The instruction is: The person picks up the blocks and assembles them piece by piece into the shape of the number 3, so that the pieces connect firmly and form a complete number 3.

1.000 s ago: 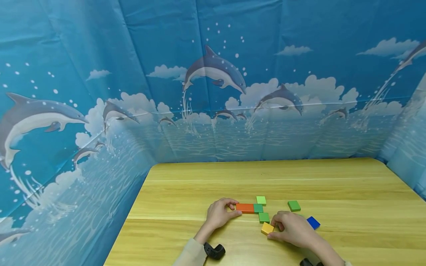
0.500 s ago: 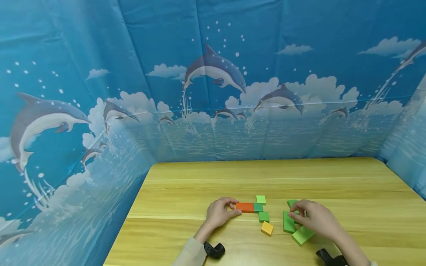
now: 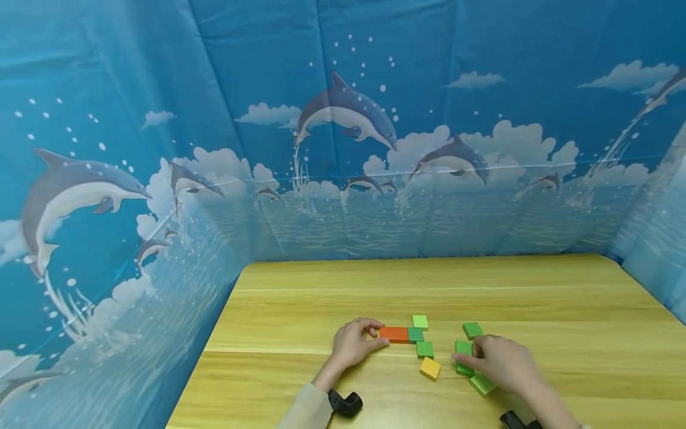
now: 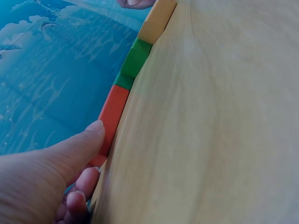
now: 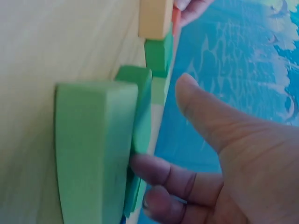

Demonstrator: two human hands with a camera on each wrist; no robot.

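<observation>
In the head view, my left hand pinches the left end of a red block between thumb and fingers. A dark green block butts against its right end. Light green and mid-green square blocks sit at that block's far and near corners. Below them lies a tilted yellow block. My right hand hovers over a long green block, thumb and fingers apart. A lighter green block pokes out beneath it, partly hidden. The right wrist view shows fingertips beside the green blocks.
Another green block lies just beyond the right hand. The blocks rest on a wooden table. A blue dolphin-print curtain surrounds its back and sides. Black wrist devices sit at both wrists.
My right hand lets go of the yellow block, moves right to the green blocks, then shifts slightly left and down over the long green one. The left hand stays on the red block.
</observation>
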